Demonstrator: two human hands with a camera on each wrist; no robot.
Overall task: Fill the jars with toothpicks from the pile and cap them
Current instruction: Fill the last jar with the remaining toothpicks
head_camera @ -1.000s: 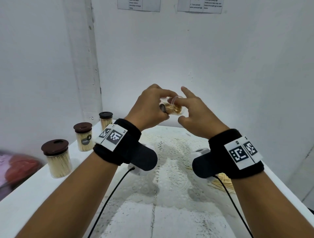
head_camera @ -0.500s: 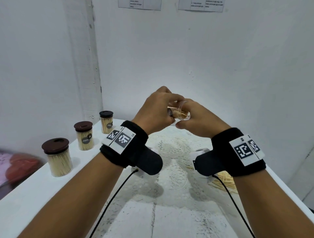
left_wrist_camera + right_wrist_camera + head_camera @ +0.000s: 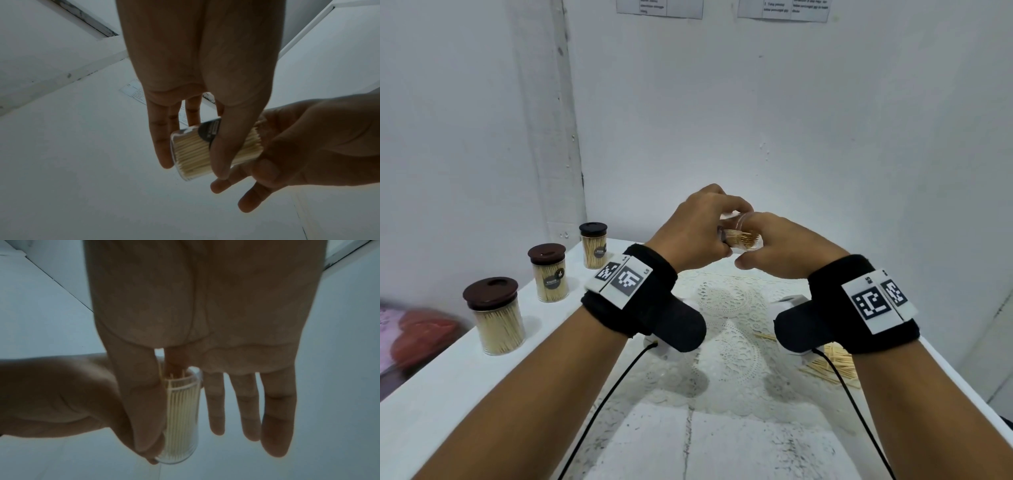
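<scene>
Both hands on jar (image 3: 740, 237) | left hand (image 3: 697, 230) grip round body | right hand (image 3: 787, 248) at mouth

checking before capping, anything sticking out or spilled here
Yes. In the jar held by the left hand, a few toothpicks poke above the packed bundle at the mouth. Loose toothpicks also lie scattered on the table.

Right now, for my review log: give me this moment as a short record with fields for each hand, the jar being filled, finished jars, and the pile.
left hand: grips the open jar, held above the table
right hand: thumb and forefinger at the jar's mouth, other fingers straight
open jar: clear, tilted, packed with toothpicks, no cap
capped jars: three on the table's left side, filled
toothpick pile: loose, on the table under the right wrist
</scene>
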